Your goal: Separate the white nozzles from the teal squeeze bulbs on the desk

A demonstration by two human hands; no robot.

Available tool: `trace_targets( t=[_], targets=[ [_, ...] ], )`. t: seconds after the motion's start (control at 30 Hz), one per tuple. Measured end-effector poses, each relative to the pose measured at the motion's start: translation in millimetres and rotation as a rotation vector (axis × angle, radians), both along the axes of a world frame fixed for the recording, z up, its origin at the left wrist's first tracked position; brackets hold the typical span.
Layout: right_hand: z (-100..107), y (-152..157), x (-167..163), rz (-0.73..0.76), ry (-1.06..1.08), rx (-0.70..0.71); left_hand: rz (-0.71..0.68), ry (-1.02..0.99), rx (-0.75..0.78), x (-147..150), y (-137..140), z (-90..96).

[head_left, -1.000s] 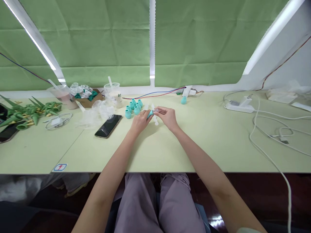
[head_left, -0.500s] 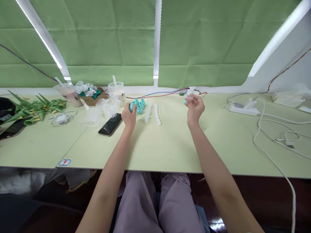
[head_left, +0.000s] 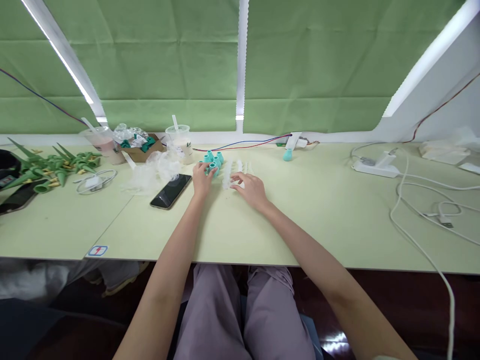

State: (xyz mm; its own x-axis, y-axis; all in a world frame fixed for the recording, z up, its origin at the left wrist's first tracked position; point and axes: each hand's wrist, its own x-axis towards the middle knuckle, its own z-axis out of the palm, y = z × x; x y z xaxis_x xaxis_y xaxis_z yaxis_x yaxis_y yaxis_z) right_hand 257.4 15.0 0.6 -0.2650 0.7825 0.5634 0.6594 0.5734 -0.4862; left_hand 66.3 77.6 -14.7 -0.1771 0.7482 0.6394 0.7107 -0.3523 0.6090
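Several small teal bulb-shaped pieces with open necks (head_left: 217, 159) stand in a cluster left of centre. My left hand (head_left: 202, 181) is at the near side of this cluster, its fingers closed around one of them. Rows of small translucent white pieces (head_left: 226, 176) lie just to the right. Over these rows, my right hand (head_left: 253, 191) has thumb and index finger closing on a white piece at the near end; the fingers partly cover it. Apart from the cluster, a single teal bulb-shaped piece (head_left: 287, 155) stands farther right, near the wall.
A phone (head_left: 171, 191) and a crumpled clear plastic bag (head_left: 159, 167) lie left of my left hand. Behind are drink cups (head_left: 183, 145) and a cardboard box (head_left: 144, 154). Green plastic plant-like parts (head_left: 60, 167) lie far left. A power strip (head_left: 377, 169) and white cables (head_left: 416, 240) are at right.
My right hand has left the single teal piece near the wall and moved left and nearer to the white rows. My left hand has shifted slightly nearer to me beside the cluster.
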Motion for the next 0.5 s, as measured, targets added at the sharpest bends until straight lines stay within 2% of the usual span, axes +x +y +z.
trace_targets(
  t=[0.23, 0.5],
  targets=[
    [-11.8, 0.3, -10.1, 0.021, -0.200, 0.102, -0.002, -0.009, 0.010, 1.8, 2.7, -4.1],
    [-15.3, 2.0, -15.5, 0.058, -0.286, 0.144, -0.008, 0.022, 0.027, 1.1, 5.0, -11.6]
  ],
)
